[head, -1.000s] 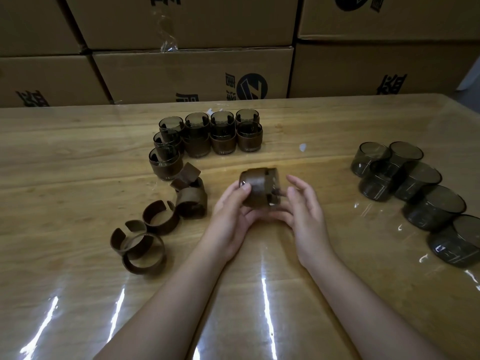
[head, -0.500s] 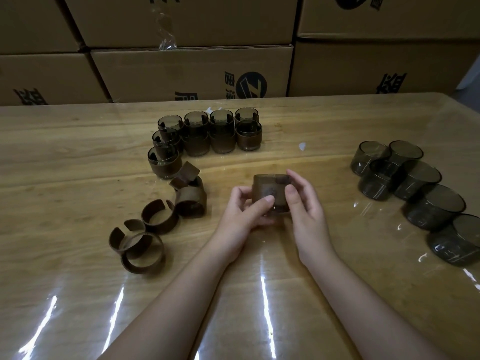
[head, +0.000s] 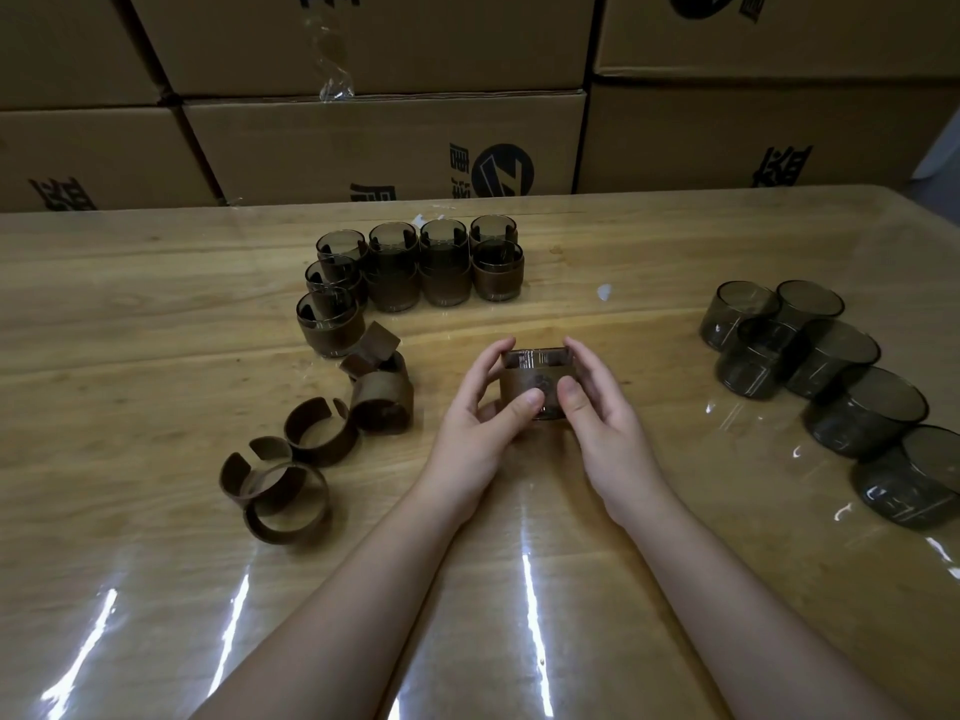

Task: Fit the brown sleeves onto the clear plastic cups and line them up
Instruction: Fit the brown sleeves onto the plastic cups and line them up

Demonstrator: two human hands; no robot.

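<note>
Turned upright now, sleeved cup [head: 535, 379] gripped by both hands' curled fingers [head: 524, 402].

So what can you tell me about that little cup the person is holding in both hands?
The cup is a short, smoky see-through tumbler, plastic by the look of it, held upright above the wooden table. A brown sleeve with a faint round mark wraps its middle, leaving the clear rim bare above. The left hand and right hand pinch it from either side, thumbs on the near face, fingers curled behind.
</note>
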